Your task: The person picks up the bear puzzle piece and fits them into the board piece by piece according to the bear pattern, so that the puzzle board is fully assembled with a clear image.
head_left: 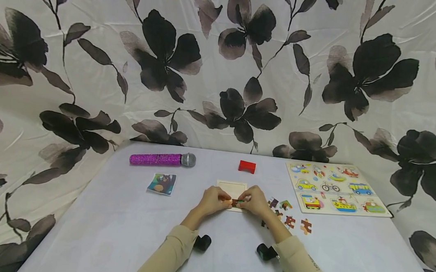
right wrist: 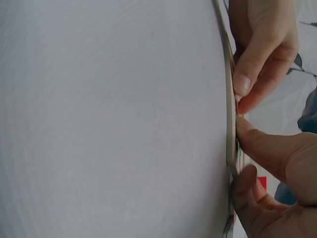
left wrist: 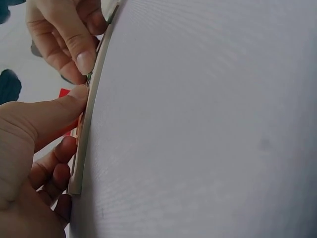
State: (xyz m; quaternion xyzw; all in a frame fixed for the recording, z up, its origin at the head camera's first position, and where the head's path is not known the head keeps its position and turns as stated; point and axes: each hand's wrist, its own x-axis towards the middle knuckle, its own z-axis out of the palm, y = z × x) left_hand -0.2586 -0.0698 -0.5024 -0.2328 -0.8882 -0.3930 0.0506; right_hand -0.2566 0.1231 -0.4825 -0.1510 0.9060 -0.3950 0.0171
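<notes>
A small wooden puzzle tray [head_left: 232, 187] lies on the table between the two hands. Over its near part, brown jigsaw pieces [head_left: 234, 202] show between the fingertips. My left hand [head_left: 211, 201] pinches a piece with thumb and curled fingers at the tray's left side. From the right, my right hand [head_left: 254, 200] pinches at a piece, its fingertips close to the left ones. In the left wrist view the left thumb [left wrist: 74, 95] lies along the tray's edge [left wrist: 92, 111]. The right wrist view has the right hand [right wrist: 277, 158] at the same edge; fingers mostly hide the pieces.
Several loose jigsaw pieces [head_left: 290, 222] lie right of the tray, partly under the right forearm. A picture card [head_left: 162, 184] and a glittery purple microphone [head_left: 155, 159] lie left. Behind the tray is a red block [head_left: 247, 166]; a vehicle puzzle board [head_left: 326, 193] lies at right.
</notes>
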